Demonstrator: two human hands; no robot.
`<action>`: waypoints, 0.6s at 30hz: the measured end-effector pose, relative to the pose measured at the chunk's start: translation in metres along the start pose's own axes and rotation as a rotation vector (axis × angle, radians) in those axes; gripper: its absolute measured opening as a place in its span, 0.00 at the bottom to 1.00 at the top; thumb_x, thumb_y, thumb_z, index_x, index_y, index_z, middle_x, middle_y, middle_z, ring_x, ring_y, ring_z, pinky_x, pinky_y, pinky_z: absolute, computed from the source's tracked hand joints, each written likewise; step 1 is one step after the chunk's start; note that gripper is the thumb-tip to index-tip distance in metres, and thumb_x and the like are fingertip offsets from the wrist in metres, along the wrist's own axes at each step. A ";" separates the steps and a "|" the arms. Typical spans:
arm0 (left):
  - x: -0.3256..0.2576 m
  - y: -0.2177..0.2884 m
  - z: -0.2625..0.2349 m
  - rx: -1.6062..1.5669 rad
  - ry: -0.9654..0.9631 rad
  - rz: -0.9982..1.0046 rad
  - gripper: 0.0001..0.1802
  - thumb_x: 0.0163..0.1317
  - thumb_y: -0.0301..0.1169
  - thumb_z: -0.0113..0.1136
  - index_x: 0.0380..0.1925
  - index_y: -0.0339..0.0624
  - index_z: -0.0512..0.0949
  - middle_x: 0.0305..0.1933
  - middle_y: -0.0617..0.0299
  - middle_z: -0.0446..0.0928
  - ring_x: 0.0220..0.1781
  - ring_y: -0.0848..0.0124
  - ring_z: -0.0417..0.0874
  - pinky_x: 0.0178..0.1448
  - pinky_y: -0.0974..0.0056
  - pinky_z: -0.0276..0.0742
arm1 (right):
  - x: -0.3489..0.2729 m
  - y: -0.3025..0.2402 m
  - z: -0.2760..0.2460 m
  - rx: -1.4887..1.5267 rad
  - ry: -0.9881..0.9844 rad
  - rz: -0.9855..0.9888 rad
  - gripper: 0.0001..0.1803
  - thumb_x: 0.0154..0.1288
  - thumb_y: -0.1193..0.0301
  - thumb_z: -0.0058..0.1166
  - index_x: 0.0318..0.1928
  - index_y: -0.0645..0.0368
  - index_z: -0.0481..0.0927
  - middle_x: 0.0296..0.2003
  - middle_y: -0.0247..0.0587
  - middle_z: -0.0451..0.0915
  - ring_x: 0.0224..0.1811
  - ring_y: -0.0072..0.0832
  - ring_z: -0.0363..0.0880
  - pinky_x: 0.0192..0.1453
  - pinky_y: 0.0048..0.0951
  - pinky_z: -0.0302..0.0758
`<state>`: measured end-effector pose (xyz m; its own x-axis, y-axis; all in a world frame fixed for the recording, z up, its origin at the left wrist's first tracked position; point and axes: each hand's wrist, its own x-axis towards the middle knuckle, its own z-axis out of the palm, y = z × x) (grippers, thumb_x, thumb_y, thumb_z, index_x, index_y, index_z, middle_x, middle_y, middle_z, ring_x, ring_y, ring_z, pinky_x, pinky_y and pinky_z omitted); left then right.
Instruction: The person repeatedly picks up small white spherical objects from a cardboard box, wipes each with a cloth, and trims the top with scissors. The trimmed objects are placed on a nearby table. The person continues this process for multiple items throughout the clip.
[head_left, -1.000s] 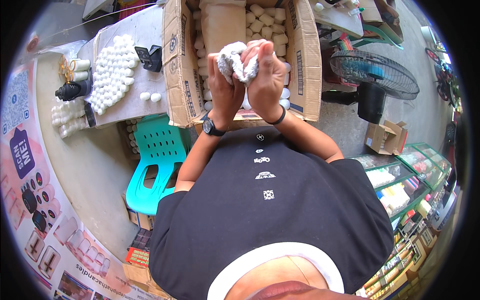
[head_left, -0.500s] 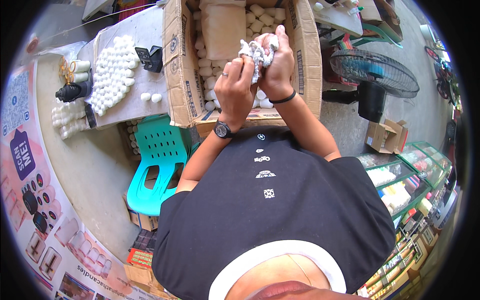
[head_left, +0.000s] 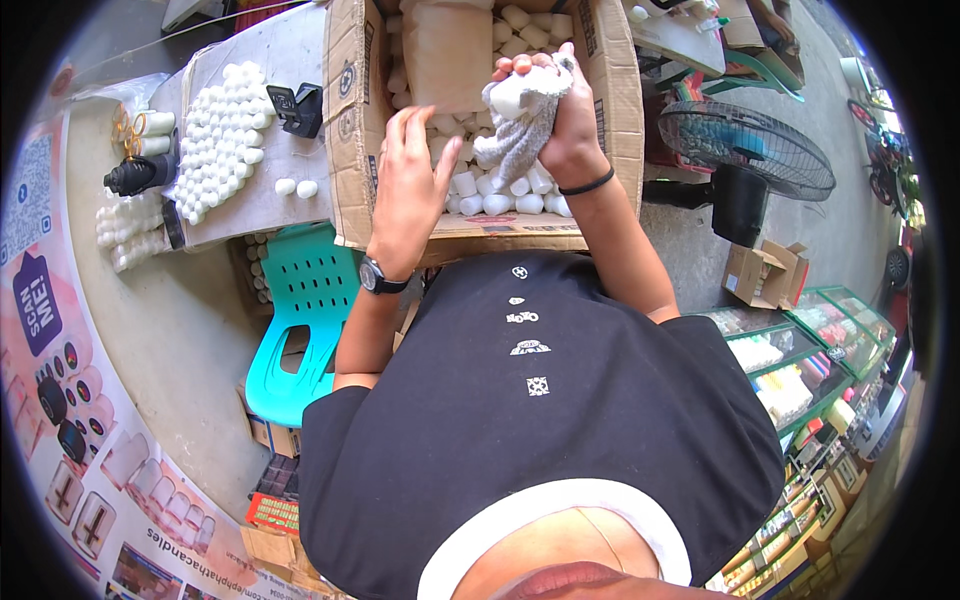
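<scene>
Over an open cardboard box [head_left: 613,110], my right hand [head_left: 574,135] is closed around a grey-white cloth [head_left: 522,142]. A white candle [head_left: 508,97] shows in the folds of that cloth, held with it. My left hand [head_left: 408,190] is off the cloth, fingers apart and nothing in it, above the box's left side. Beneath both hands lie many short white candles [head_left: 497,204], loose in the box. A pale wrapped block [head_left: 450,55] rests on top of them toward the far side.
Left of the box, a grey table [head_left: 290,150] carries rows of white candles [head_left: 220,140], two separate ones and a black device [head_left: 297,108]. A turquoise chair [head_left: 308,270] stands below it. On the right are a black fan [head_left: 745,150], a small carton [head_left: 765,275] and glass display cases [head_left: 830,345].
My left hand has let go of the cloth and moved left, its fingers opening. The cloth now hangs from my right hand, and a white candle shows in it.
</scene>
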<state>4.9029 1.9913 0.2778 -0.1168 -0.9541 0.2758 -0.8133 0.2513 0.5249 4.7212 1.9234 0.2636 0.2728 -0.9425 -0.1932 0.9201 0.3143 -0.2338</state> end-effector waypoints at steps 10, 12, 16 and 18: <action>0.012 0.030 -0.005 -1.171 -0.033 -0.277 0.25 0.60 0.27 0.66 0.54 0.29 0.71 0.51 0.52 0.78 0.54 0.71 0.80 0.54 0.68 0.78 | -0.024 0.008 0.027 -0.047 0.087 0.060 0.37 0.74 0.42 0.21 0.55 0.61 0.72 0.48 0.45 0.79 0.50 0.36 0.78 0.58 0.43 0.76; 0.009 0.033 -0.008 -1.268 -0.018 -0.269 0.24 0.62 0.25 0.63 0.55 0.28 0.67 0.53 0.51 0.76 0.56 0.68 0.78 0.60 0.67 0.75 | -0.028 0.003 0.035 -0.180 0.213 0.115 0.36 0.74 0.42 0.21 0.56 0.58 0.72 0.47 0.47 0.78 0.47 0.37 0.78 0.55 0.43 0.77; 0.005 0.029 0.001 -1.493 -0.042 -0.306 0.18 0.66 0.23 0.55 0.54 0.32 0.67 0.53 0.53 0.75 0.52 0.66 0.80 0.58 0.63 0.77 | -0.045 0.004 0.046 -0.260 0.168 0.057 0.37 0.73 0.41 0.24 0.54 0.61 0.74 0.43 0.45 0.77 0.39 0.31 0.77 0.44 0.36 0.80; 0.003 0.031 -0.002 -1.574 -0.091 -0.300 0.17 0.66 0.23 0.54 0.54 0.33 0.67 0.51 0.55 0.75 0.49 0.66 0.81 0.55 0.64 0.77 | -0.052 0.010 0.055 -0.439 0.242 -0.039 0.38 0.73 0.41 0.26 0.53 0.64 0.74 0.42 0.45 0.77 0.38 0.29 0.77 0.39 0.33 0.80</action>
<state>4.8786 1.9964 0.2970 -0.1476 -0.9890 -0.0017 0.5492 -0.0834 0.8315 4.7322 1.9691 0.3235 0.1196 -0.9174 -0.3796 0.7090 0.3466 -0.6142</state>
